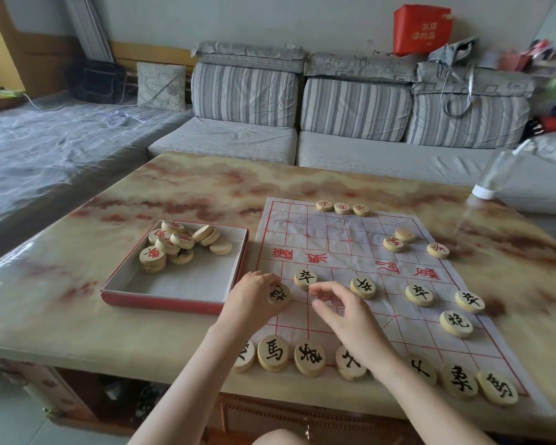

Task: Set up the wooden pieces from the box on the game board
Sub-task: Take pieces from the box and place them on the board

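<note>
A white paper game board (344, 248) with red lines lies on the table. Round wooden pieces with black characters stand in a row along its near edge (309, 358), and more black ones sit mid-board (362, 287). Three red-lettered pieces (342, 208) line the far edge. My left hand (254, 303) holds a black-lettered piece (279, 294) at the board's left side. My right hand (344, 311) hovers over the board with curled fingers, its fingertips at another black piece (305, 279). The red-edged box (174, 298) to the left holds several pieces (174, 244).
A marble-patterned table (77, 300) carries everything. A clear plastic bottle (495, 175) stands upside down on its white cap at the far right. A striped sofa (302, 123) runs behind the table. A red box (422, 28) sits on the sofa back.
</note>
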The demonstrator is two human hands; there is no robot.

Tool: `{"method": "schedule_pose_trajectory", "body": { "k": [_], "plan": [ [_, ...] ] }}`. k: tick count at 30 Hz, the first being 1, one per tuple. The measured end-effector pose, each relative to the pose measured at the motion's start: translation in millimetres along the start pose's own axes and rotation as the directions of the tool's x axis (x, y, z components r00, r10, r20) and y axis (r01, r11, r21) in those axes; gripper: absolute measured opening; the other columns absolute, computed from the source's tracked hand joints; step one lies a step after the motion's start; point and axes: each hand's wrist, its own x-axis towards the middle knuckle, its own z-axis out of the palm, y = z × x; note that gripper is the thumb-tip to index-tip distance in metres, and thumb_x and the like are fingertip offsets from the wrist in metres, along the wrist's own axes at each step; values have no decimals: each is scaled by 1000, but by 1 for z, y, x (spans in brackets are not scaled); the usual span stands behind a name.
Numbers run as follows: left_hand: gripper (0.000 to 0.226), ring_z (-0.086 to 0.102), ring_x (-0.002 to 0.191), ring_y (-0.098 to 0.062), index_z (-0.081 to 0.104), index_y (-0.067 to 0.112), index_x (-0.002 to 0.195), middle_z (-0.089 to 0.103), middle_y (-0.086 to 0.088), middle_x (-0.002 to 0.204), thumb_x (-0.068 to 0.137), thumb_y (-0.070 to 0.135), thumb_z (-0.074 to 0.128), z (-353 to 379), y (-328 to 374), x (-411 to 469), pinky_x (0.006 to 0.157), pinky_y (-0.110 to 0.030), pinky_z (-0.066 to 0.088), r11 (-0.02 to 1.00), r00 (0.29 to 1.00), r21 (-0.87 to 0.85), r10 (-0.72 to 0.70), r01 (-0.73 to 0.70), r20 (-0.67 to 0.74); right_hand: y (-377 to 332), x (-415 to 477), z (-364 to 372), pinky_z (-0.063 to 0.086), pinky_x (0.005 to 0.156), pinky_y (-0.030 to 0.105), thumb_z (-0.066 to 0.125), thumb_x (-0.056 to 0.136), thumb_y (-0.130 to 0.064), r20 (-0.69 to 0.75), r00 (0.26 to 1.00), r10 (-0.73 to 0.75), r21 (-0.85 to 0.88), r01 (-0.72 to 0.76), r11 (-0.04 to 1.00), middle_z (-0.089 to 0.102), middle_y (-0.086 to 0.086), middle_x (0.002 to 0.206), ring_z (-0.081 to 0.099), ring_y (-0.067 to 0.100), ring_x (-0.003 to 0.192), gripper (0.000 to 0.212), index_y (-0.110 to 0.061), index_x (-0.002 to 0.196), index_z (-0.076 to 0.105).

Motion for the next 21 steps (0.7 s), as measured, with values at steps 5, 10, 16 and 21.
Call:
{"method": "schedule_pose_trajectory", "body": {
  "k": [5,10,16,21],
  "plan": [
    [43,56,103,-18,61,20,116,65,0,107,79,41,62,6,0,-1,81,-28,46,1000,1000,15,8,-8,4,3,1,0,39,90,7,58,90,-20,11,1000,1,-3,-1,1000,63,-17,108,54,-9,102,21,-25,110,62],
    [46,54,108,-18,59,19,119,62,-1,114,78,37,68,-2,0,0,89,-28,44,998,1000,-51,-29,29,-8,3,4,3,38,86,2,58,89,-18,20,1000,-6,0,6,1000,64,-14,107,55,-6,101,21,-23,109,62],
    [23,60,94,-20,67,15,105,65,-1,102,82,16,63,-48,-25,-3,84,-33,50,993,966,-107,-70,44,-250,-15,24,16,38,85,0,58,90,-18,35,997,-74,11,74,997,64,-13,107,56,-4,102,21,-21,110,63],
    [37,53,105,-33,65,14,111,62,-12,115,75,4,64,-73,-82,3,91,-36,42,979,907,-13,-193,203,-374,-35,58,46,41,89,13,54,91,-20,97,988,-119,-80,127,989,61,-9,110,54,4,106,27,-23,117,59]
  ]
}}
